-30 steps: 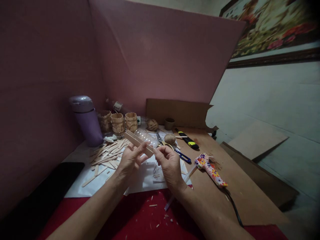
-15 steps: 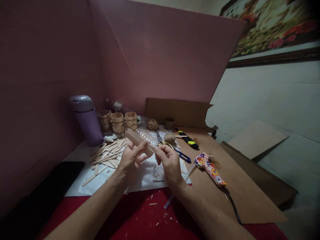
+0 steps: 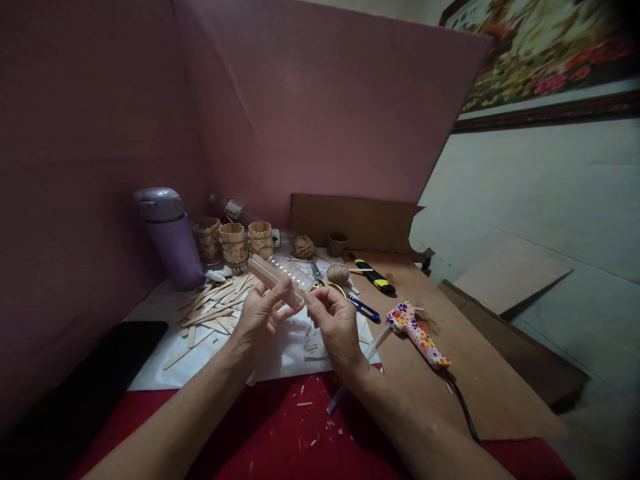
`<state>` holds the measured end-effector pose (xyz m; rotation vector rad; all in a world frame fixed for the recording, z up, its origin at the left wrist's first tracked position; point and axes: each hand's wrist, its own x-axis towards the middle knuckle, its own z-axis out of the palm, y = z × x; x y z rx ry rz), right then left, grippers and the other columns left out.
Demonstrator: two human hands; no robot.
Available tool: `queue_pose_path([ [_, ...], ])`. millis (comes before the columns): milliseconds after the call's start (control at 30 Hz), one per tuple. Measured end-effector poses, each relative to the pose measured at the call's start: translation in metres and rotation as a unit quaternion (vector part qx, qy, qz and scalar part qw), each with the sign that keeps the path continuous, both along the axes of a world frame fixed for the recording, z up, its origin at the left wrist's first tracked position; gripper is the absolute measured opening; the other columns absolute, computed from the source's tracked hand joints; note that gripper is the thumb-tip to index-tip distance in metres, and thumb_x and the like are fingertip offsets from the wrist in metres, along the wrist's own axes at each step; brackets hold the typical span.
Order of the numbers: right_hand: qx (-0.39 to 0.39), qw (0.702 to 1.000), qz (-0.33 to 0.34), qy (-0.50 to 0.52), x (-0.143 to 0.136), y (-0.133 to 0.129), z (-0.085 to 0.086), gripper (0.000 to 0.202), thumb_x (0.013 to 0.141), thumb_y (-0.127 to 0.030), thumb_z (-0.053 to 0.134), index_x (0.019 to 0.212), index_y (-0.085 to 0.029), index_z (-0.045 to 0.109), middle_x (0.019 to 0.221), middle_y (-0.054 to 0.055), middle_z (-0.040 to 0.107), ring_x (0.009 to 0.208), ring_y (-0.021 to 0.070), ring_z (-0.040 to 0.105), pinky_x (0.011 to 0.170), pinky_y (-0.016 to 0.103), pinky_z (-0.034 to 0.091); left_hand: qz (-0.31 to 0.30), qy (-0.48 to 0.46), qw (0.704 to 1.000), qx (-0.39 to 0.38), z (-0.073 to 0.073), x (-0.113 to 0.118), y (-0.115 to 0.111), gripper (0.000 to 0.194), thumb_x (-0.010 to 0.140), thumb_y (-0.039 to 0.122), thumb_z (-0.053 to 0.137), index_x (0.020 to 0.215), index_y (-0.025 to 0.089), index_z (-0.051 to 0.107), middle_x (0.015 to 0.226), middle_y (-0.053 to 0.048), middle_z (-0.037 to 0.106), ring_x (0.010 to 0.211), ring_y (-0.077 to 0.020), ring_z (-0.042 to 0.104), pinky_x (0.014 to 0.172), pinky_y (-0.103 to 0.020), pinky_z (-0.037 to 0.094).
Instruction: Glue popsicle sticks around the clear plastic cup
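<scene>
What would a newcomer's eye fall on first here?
Probably the flower-patterned glue gun, lying on the brown board at right. The purple tumbler at back left might follow. In the centre, the left fingers hold flat wooden craft sticks, with the right fingers at their near end.

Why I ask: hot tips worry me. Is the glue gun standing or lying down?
Lying down: the glue gun rests sideways, flat on the board. Whether it's hot, I cannot tell.

A framed painting, glue gun and wooden sticks suggest a home craft corner.
</scene>
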<state>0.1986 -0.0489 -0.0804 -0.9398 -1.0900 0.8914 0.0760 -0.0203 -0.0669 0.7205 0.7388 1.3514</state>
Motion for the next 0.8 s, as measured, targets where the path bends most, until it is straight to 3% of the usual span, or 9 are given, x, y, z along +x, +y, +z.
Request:
queue_pose_path([
  [267, -0.040, 0.997, 0.042, 0.041, 0.0016, 0.0031, -0.0007, 0.035, 0.074, -0.049, 0.074, 0.062, -0.019, 0.060, 0.052, -0.007, 0.048, 0.050, 0.0081, 0.036, 0.051, 0.025, 0.029, 0.003, 0.025, 1.000, 0.012, -0.0050, -0.0010, 0.0039, 0.065, 0.045, 0.043, 0.101, 0.090, 0.013, 0.066, 0.085, -0.003, 0.070, 0.079, -0.0185, 0.066, 0.070, -0.036, 0.060],
  [567, -0.072, 0.996, 0.027, 0.043, 0.0009, 0.0028, -0.0006, 0.036, 0.066, -0.049, 0.081, 0.064, -0.018, 0.062, 0.051, -0.007, 0.049, 0.047, 0.0066, 0.033, 0.046, 0.024, 0.024, 0.025, 0.047, 0.999, -0.001, -0.0056, -0.0016, 0.0049, 0.069, 0.042, 0.042, 0.102, 0.092, 0.015, 0.063, 0.089, -0.003, 0.070, 0.083, -0.0189, 0.065, 0.069, -0.034, 0.057],
  [800, -0.145, 0.975, 0.099, 0.137, 0.0032, 0.0001, 0.0073, 0.040, 0.061, -0.047, 0.081, 0.061, -0.020, 0.050, 0.045, -0.013, 0.036, 0.040, 0.0019, 0.022, 0.039, 0.019, 0.012, 0.017, 0.071, 0.997, -0.001, -0.0061, -0.0019, 0.0045, 0.073, 0.041, 0.046, 0.101, 0.096, 0.015, 0.063, 0.090, -0.004, 0.071, 0.081, -0.0185, 0.065, 0.070, -0.033, 0.054],
])
